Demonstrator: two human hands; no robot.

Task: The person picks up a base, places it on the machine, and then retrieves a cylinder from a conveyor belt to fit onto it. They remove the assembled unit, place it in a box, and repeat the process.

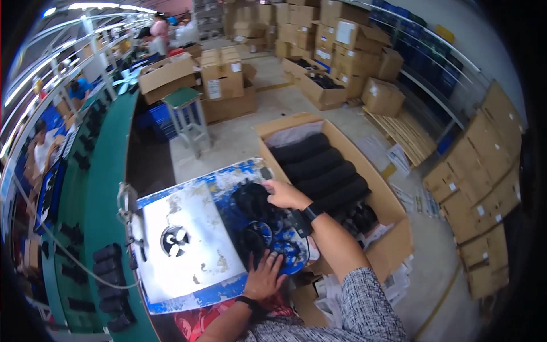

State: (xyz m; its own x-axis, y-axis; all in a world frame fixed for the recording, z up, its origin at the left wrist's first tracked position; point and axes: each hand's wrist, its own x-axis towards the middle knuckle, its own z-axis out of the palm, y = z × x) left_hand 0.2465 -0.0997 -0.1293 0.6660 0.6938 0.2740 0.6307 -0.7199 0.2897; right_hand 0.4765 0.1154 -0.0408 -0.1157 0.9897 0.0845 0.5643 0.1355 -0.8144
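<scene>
My left hand (265, 277) rests with fingers spread at the near edge of a group of dark parts on a worn blue-and-white work surface (202, 302). Its fingertips are beside a round black part with a blue rim (260, 232). Farther off, my right hand (286, 195) has its fingers curled closed next to a bulky black part (249, 200). What those fingers grip is hidden. A scuffed metal plate (199, 248) with a round opening covers the left of the surface.
To the right, an open carton (393, 248) holds several long black rolls (319, 171). A green conveyor (108, 188) carrying black parts runs along the left. Beyond stand a green-topped stool (181, 98), stacked cartons (353, 62) and a wooden pallet (401, 134). People work at the far left.
</scene>
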